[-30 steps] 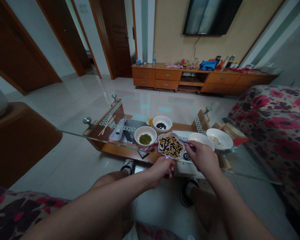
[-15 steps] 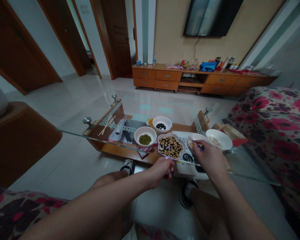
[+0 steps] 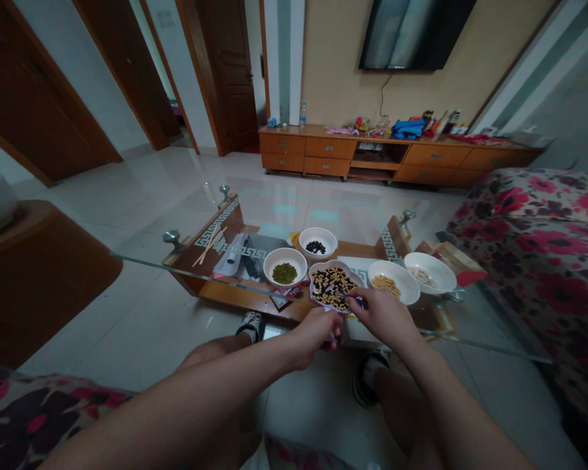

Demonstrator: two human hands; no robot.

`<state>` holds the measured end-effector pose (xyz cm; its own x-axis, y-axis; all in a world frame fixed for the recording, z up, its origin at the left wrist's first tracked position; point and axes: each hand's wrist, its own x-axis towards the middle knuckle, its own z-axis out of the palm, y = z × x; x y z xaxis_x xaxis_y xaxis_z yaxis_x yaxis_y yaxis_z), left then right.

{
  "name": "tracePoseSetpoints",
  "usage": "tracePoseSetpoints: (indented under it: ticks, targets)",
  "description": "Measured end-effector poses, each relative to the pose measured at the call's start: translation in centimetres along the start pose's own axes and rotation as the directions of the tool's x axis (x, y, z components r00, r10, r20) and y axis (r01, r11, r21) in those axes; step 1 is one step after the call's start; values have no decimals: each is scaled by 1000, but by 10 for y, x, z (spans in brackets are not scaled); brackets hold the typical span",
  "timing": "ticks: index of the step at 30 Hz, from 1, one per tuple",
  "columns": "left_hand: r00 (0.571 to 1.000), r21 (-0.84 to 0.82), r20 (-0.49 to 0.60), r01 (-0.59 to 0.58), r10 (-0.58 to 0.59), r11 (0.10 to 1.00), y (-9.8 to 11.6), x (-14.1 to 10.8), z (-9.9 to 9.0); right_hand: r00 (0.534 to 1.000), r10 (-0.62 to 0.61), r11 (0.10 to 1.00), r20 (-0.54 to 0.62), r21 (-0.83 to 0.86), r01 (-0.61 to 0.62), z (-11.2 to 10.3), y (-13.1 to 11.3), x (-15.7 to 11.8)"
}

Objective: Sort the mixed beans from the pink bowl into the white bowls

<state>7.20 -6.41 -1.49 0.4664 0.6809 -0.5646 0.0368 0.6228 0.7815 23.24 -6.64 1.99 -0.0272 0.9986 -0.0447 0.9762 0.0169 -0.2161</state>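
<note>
My left hand (image 3: 314,337) grips the near rim of a scalloped white dish with a purple edge (image 3: 334,288), which is heaped with mixed yellow soybeans and black beans. My right hand (image 3: 379,318) pinches a thin utensil with a blue-purple end (image 3: 345,294), possibly tweezers, and its tip reaches into the beans. To the right of the dish, a white bowl of yellow soybeans (image 3: 393,282) stands close to my right hand. Farther back are a white bowl of green mung beans (image 3: 285,266) and a white bowl of black beans (image 3: 317,243).
Everything stands on a glass-topped table with a wooden base (image 3: 235,297). A white bowl of pale pieces (image 3: 430,273) sits at the right, with chopsticks (image 3: 206,245) and papers at the left. A floral sofa (image 3: 534,261) lines the right side.
My right hand has moved left from over the soybean bowl to the mixed dish, uncovering that bowl. My left hand and the dish have stayed in place.
</note>
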Motion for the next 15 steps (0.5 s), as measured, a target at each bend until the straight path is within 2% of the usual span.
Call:
tracePoseSetpoints:
  ticks: [15]
  targets:
    - [1000,15,4,-19,19,1000,0,0,0,1000,1,999,18,-53,0,6,0,1]
